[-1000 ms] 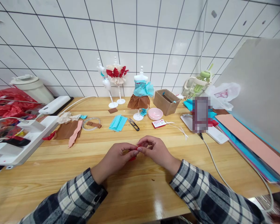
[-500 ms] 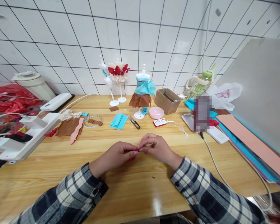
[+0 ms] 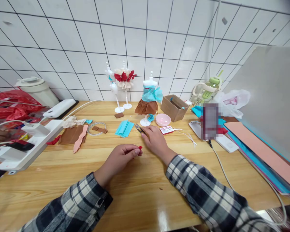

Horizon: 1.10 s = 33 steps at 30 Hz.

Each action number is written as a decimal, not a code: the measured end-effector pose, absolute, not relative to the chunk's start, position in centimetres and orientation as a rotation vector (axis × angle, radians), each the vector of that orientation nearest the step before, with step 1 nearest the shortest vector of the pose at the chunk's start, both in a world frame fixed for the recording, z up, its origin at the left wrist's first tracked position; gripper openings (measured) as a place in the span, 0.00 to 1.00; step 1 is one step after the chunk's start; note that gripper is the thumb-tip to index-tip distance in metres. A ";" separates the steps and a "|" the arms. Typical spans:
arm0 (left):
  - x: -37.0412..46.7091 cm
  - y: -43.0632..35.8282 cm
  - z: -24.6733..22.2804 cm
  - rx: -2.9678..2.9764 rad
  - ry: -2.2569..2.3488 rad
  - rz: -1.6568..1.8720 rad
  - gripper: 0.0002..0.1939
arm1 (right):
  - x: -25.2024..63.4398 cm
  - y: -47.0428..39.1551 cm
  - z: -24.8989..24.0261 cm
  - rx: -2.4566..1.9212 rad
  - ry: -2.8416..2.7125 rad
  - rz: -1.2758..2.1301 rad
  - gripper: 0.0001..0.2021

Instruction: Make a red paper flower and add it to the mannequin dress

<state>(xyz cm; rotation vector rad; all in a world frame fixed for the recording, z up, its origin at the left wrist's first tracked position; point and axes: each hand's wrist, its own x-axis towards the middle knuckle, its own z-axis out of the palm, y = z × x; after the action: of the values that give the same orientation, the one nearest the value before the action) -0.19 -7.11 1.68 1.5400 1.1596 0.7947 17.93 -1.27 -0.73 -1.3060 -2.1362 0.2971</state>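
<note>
Between thumb and fingers, my left hand (image 3: pixel 125 154) pinches a small piece of red crepe paper (image 3: pixel 140 148). Ahead and to the right, my right hand (image 3: pixel 156 140) is down on the table, its fingers closed around the handles of black thread snips (image 3: pixel 140 129). The blades of the snips point away to the left, and the hand covers much of the handles. Just left of them lies folded turquoise paper (image 3: pixel 124 128). Behind stands a small white dress form (image 3: pixel 149 84) wearing a turquoise top and a brown skirt (image 3: pixel 146 107).
Two more dress forms (image 3: pixel 125 87) stand by the wall. A pink bowl (image 3: pixel 163 120), a cardboard box (image 3: pixel 174 111) and a red-white packet (image 3: pixel 166 130) are at centre right. A power strip (image 3: pixel 33 151) and paper scraps (image 3: pixel 73 135) lie left; a blurred phone and cable (image 3: pixel 219 161) lie right.
My right hand has let go of the red paper and reached forward to the snips. The red paper stays in my left hand. The view has tilted up slightly.
</note>
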 end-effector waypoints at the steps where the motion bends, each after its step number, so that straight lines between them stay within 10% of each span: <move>1: -0.1 -7.1 1.5 1.503 1.176 0.814 0.13 | 17.3 -0.4 -0.7 -1.386 -2.190 0.232 0.17; 33: 0.3 -7.0 -0.5 1.153 0.983 0.946 0.09 | 18.4 -8.0 0.8 -1.225 -2.059 1.061 0.12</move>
<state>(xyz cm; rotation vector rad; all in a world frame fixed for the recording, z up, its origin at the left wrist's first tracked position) 0.31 -6.96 -0.54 1.1526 0.9831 0.9462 18.38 -7.95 0.79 -1.2254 -2.0594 1.0614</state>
